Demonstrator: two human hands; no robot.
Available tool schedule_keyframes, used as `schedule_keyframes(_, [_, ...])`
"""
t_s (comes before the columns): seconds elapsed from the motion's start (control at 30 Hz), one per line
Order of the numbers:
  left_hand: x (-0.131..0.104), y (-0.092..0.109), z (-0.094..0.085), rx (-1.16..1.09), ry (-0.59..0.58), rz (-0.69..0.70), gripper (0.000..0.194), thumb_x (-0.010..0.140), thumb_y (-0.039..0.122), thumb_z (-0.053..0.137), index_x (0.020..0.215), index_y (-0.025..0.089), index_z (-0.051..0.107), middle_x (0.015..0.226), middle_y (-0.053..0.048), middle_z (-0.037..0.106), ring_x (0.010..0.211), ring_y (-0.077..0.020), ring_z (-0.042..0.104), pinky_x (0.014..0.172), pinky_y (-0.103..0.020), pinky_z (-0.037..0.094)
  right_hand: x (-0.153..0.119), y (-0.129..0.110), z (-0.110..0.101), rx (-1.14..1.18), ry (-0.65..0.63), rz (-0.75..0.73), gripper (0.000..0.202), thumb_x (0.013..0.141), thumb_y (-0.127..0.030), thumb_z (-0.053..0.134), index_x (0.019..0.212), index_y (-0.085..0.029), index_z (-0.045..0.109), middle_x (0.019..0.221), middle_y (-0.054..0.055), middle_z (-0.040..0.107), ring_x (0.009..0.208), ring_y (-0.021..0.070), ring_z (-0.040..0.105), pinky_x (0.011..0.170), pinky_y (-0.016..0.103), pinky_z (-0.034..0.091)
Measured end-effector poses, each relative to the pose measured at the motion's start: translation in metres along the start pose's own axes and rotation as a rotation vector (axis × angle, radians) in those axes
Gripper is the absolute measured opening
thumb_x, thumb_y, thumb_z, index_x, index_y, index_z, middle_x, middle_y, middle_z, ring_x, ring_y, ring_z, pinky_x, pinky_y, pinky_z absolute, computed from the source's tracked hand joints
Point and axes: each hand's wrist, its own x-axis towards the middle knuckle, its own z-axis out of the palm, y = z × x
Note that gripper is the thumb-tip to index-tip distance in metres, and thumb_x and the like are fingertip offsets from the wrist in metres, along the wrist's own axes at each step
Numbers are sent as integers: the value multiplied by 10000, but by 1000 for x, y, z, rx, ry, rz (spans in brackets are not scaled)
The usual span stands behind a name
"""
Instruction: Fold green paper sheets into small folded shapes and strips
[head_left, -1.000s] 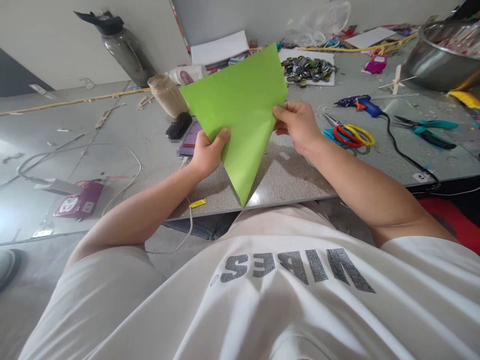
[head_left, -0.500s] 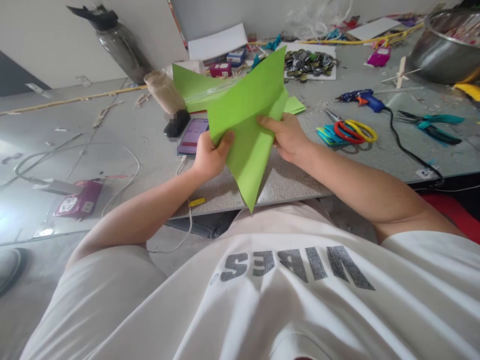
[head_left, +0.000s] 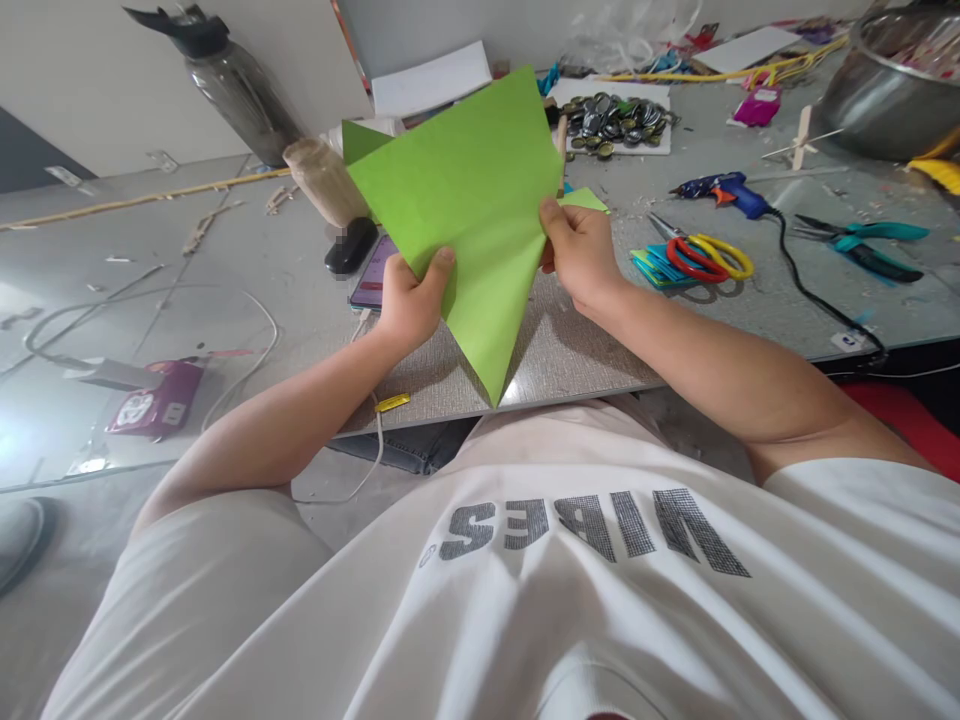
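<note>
A sheet of green paper [head_left: 472, 210], folded to a downward point, is held up above the table's front edge. My left hand [head_left: 414, 298] grips its left side, thumb on the near face and fingers hidden behind. At the right edge, my right hand [head_left: 581, 250] pinches the paper between thumb and fingers. One darker green corner shows behind at the upper left. Partly covered by the paper and my left hand, a phone [head_left: 369, 285] lies on the table. Another piece of green paper [head_left: 589, 200] lies just beyond my right hand.
Red and yellow-handled scissors [head_left: 701, 255] rest on blue paper pieces at the right, near a glue gun [head_left: 724, 192] and teal pliers [head_left: 862, 240]. Bottle caps [head_left: 615, 122] are heaped behind. A dark bottle [head_left: 240, 90] and a metal pot [head_left: 892, 90] stand farther back.
The paper's upper part has flattened and tilted left, and its bend across the middle has smoothed out. My right hand has shifted slightly right to the paper's edge; my left hand has moved slightly left.
</note>
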Motion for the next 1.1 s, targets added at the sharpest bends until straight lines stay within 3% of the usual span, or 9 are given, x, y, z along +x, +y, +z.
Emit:
schedule_keyframes(0.17, [-1,1,2,-7,53,17,632,1021,893,890,1006,264,833,1006,-75,872,959,-301,872,858,-415,797,-4,0,3,17,-105,19,564,1110,-727,949,897,-283,675,897,20,802,879,228,825,781,352,683])
schedule_keyframes(0.33, [1,-4,0,31,118,25,670,973,917,939,922,265,795,873,-55,786,932,-333,886,859,-459,812,-5,3,4,-52,-164,3,655,1176,-778,830,821,-275,609,736,8,669,758,219,758,693,339,665])
schedule_keyframes(0.5, [3,-5,2,22,128,55,689,998,959,878,921,283,769,890,-49,760,909,-304,850,802,-435,780,-6,6,4,-31,-212,-76,597,1168,-622,925,809,-262,612,774,-15,685,710,162,685,673,298,627])
schedule_keyframes(0.67, [4,-2,3,10,165,41,695,948,957,914,855,286,761,835,-45,737,768,-269,772,672,-410,711,-9,7,8,-63,-248,-67,723,1167,-819,813,747,-274,592,664,-11,612,633,178,666,637,319,638])
schedule_keyframes(0.73, [4,-1,4,-19,174,25,677,951,945,918,906,280,798,897,-67,792,830,-296,821,705,-426,730,-11,6,9,-60,-259,-92,721,1134,-823,858,748,-272,599,669,-9,624,648,178,673,651,317,654])
schedule_keyframes(0.87, [4,1,5,-71,194,1,611,966,878,957,1021,287,810,1040,-100,859,1037,-362,894,798,-450,768,-15,3,8,-43,-327,-129,599,1060,-645,1032,793,-254,665,778,5,726,721,171,683,682,311,664])
schedule_keyframes(1.0, [6,0,4,-83,229,-57,546,1015,810,960,1020,295,776,1057,-96,872,1107,-364,893,860,-450,781,-19,3,9,-69,-356,-105,695,1154,-735,879,710,-261,630,690,27,682,666,183,669,626,331,643])
schedule_keyframes(1.1, [8,4,5,-75,227,-34,538,1002,835,949,984,324,780,1072,-71,901,1110,-352,891,898,-462,781,-24,3,12,-22,-370,-119,619,1092,-660,972,739,-263,655,762,45,752,741,210,745,681,353,691])
